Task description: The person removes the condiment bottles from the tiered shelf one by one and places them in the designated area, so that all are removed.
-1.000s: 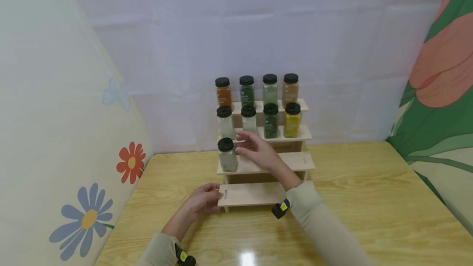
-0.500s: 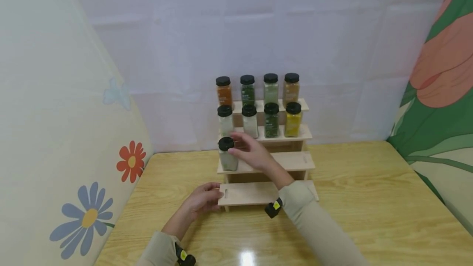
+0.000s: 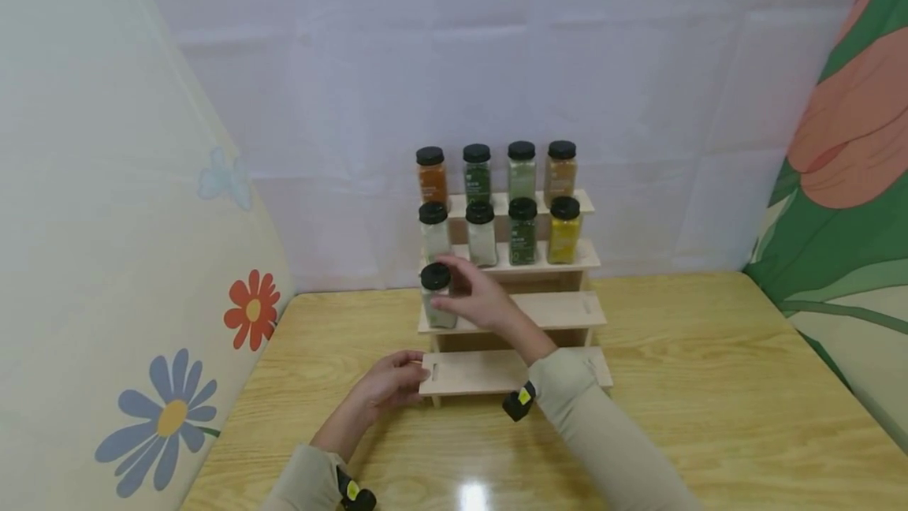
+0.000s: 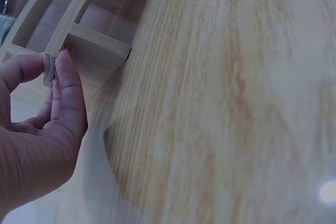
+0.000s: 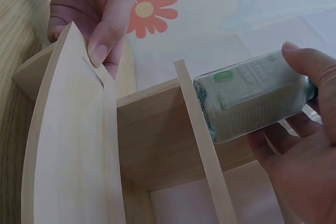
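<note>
My right hand grips a glass spice jar with a black lid, at the left end of the second-lowest shelf of a stepped wooden rack. In the right wrist view, the thumb lies along one side of the jar and the fingers curl round the other. Its base is right at the shelf board. My left hand pinches the left end of the lowest shelf. Seen from the left wrist, thumb and fingers clasp the shelf's edge.
Behind, the two upper shelves bear several more spice jars, among them a yellow one and an orange one. The rack stands on a wood-grain table. A flower-painted panel borders the left side, and a white sheet hangs behind.
My right hand has moved left to the spice jar, and its thumb and fingers have come round it. The left hand has stayed on the lowest shelf's end.
</note>
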### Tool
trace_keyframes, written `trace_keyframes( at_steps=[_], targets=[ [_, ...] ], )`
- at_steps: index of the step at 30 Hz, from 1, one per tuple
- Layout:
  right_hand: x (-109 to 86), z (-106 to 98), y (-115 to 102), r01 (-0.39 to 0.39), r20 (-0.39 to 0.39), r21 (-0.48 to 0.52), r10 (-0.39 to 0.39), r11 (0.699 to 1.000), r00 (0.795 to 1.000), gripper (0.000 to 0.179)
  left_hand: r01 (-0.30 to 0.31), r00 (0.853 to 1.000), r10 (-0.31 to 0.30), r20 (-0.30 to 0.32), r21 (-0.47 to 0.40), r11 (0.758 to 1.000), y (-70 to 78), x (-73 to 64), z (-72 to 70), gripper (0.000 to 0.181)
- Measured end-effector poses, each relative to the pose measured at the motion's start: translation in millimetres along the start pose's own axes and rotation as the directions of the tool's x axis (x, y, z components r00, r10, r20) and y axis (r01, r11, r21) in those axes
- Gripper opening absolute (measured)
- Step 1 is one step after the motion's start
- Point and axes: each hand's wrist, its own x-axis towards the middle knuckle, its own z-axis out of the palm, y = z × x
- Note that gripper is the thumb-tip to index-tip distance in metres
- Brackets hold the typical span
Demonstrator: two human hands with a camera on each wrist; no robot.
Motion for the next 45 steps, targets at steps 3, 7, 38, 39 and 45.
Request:
trace_keyframes(
  at_steps=[3, 7, 38, 39, 45],
  targets=[
    [0.4, 2, -1, -0.005, 0.009, 0.004, 0.005, 1.000, 1.000, 0.069, -0.007, 1.000, 0.007, 0.012, -0.007, 1.000, -1.5, 0.5, -0.8, 0.052],
    [0.1, 3, -1, -0.024, 0.005, -0.010, 0.024, 1.000, 1.000, 0.070, -0.013, 1.000, 0.013, 0.006, -0.007, 1.000, -2.5, 0.8, -0.9, 0.053],
    [-27.6, -26, -1, -0.068, -0.017, -0.018, 0.067, 0.998, 0.998, 0.066, -0.018, 1.000, 0.018, 0.009, -0.046, 0.999, -5.9, -1.6, -4.0, 0.054],
    [-29.1, -28, -1, -0.068, -0.015, -0.019, 0.067, 0.998, 0.998, 0.067, -0.020, 1.000, 0.020, 0.009, -0.048, 0.999, -6.1, -1.6, -3.8, 0.054],
    [-37.5, -45, -6, -0.052, -0.030, -0.045, 0.051, 0.998, 0.998, 0.066, -0.022, 1.000, 0.023, 0.011, -0.052, 0.998, -5.1, -1.3, -1.1, 0.056]
  ],
)
